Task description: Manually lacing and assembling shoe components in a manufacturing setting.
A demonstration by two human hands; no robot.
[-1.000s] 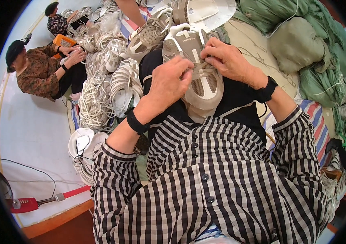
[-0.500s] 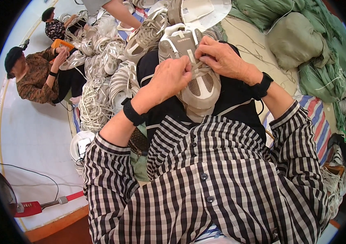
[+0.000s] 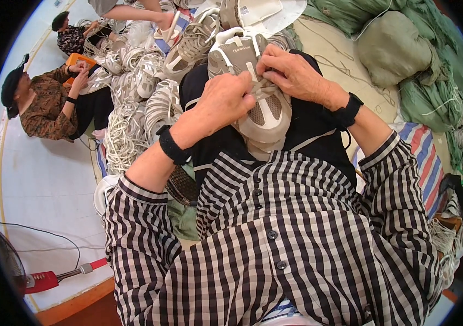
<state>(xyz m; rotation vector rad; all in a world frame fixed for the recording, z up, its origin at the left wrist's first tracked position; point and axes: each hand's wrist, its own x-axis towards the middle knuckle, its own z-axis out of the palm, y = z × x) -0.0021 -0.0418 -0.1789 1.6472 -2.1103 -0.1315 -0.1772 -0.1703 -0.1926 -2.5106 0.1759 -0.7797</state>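
Observation:
A beige and white sneaker [image 3: 264, 122] rests on my lap, toe toward me and tongue [image 3: 242, 51] away from me. Over its lacing area my left hand [image 3: 225, 96] is closed in a pinch at the left row of eyelets. My right hand [image 3: 291, 70] pinches at the right row, just across from it. A flat beige shoelace [image 3: 265, 88] crosses the shoe between the two hands. Both sets of fingertips are partly hidden, but they appear to grip the lace. Dark bands sit on both wrists.
To the left lie heaps of sneakers [image 3: 147, 76] and a bundle of white laces [image 3: 124, 133]. Another laced sneaker [image 3: 192, 46] stands beyond my left hand. Green sacks [image 3: 397, 51] are piled at the right. Two people sit working at the far left; a third person's leg [image 3: 144, 13] shows at the top.
Both hands stay at the lacing, with only a slight shift of the fingers. At the top, the other person's bare limb has moved left, and a sandalled foot now shows.

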